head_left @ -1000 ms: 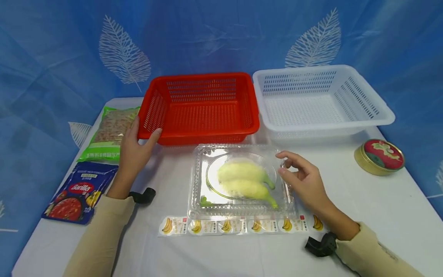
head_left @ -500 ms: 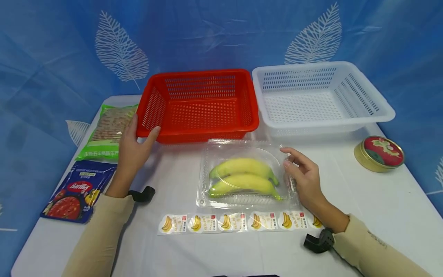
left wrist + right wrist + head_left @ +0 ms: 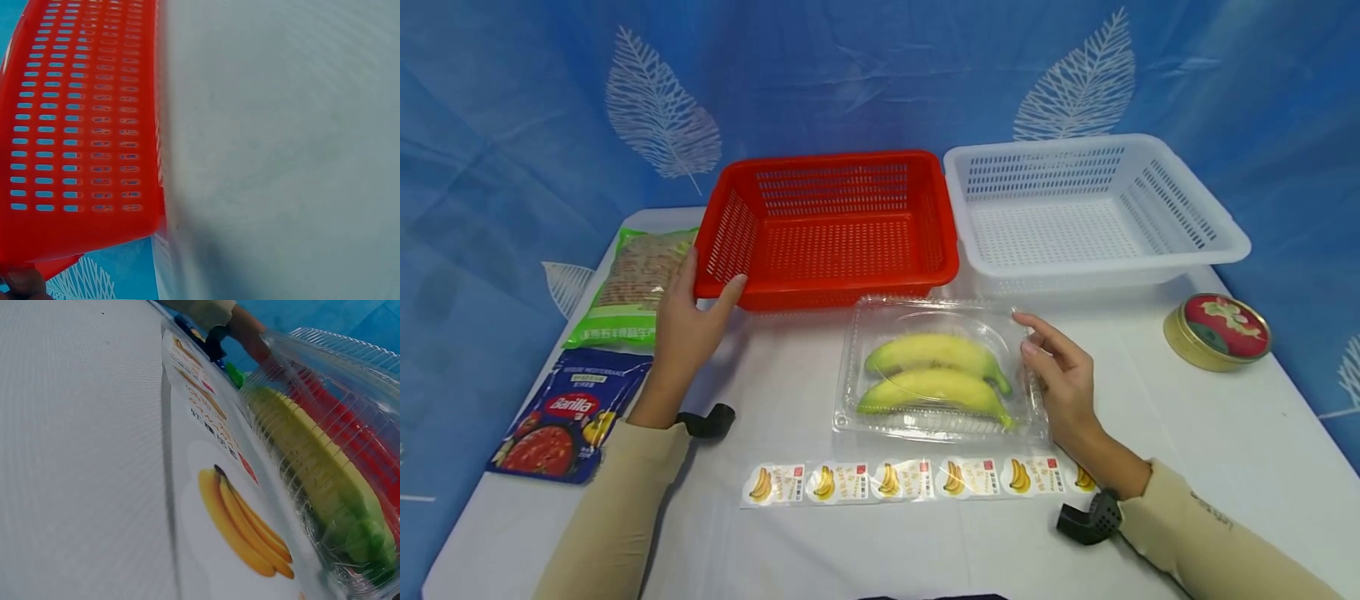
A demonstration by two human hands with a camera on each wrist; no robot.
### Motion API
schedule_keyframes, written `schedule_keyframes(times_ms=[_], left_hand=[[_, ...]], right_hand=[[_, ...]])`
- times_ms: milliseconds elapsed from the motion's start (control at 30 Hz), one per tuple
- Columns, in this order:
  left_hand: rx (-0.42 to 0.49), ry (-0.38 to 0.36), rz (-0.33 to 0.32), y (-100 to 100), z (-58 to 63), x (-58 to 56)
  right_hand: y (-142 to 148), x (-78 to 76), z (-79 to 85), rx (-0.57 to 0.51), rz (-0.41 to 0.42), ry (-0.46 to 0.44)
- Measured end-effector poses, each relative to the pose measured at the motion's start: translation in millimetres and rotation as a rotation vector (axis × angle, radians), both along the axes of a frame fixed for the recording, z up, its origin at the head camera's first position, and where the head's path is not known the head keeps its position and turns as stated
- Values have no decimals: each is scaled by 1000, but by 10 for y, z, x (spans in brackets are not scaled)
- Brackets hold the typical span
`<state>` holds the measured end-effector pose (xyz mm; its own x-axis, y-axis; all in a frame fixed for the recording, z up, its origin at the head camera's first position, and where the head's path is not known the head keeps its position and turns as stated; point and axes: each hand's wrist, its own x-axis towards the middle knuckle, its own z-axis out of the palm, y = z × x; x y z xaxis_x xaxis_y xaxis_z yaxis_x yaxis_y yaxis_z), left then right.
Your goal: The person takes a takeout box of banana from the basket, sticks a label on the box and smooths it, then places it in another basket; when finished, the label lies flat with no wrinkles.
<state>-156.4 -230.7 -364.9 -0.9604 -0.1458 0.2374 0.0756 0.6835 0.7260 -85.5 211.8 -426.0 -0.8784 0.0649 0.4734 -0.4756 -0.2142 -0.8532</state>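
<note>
My left hand (image 3: 692, 325) holds the near left corner of the red plastic basket (image 3: 842, 297), thumb at the front rim and fingers along the left side. In the left wrist view, a fingertip (image 3: 25, 282) shows under the rim of the slotted wall. With thumb and forefinger, my right hand (image 3: 1063, 379) pinches the right edge of a clear plastic clamshell container (image 3: 850, 367). Two yellow bananas (image 3: 936, 392) with green ends lie inside it. The right wrist view shows the ribbed container wall close beside a banana (image 3: 319, 462).
Banana stickers (image 3: 917, 482) lie in a strip in front of the container. A white basket (image 3: 1097, 271) stands at the back right, a round tin (image 3: 1217, 332) before it. At left lie a green-edged food bag (image 3: 632, 283) and a blue Barilla pouch (image 3: 568, 417).
My right hand has shifted the clamshell container away from me and slightly right, off the sticker strip. The bananas show more clearly through the lid. My left hand stays at the red basket.
</note>
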Motion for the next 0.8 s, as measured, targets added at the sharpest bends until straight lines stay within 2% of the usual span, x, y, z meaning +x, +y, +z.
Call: schedule_keyframes(times_ms=[133, 333, 467, 600, 733, 800], left_hand=[[0, 4, -15, 12, 0, -11], [11, -10, -20, 32, 28, -12], [22, -6, -22, 44, 51, -8], [23, -39, -13, 14, 73, 18], [-40, -77, 32, -58, 130, 78], [-79, -50, 70, -80, 176, 126]], right_hand=[[25, -7, 5, -2, 25, 12], [90, -56, 38, 4, 117, 9], [110, -66, 58, 26, 91, -72], [91, -52, 56, 50, 69, -131], [64, -35, 53, 73, 53, -144], [58, -31, 63, 82, 37, -147]])
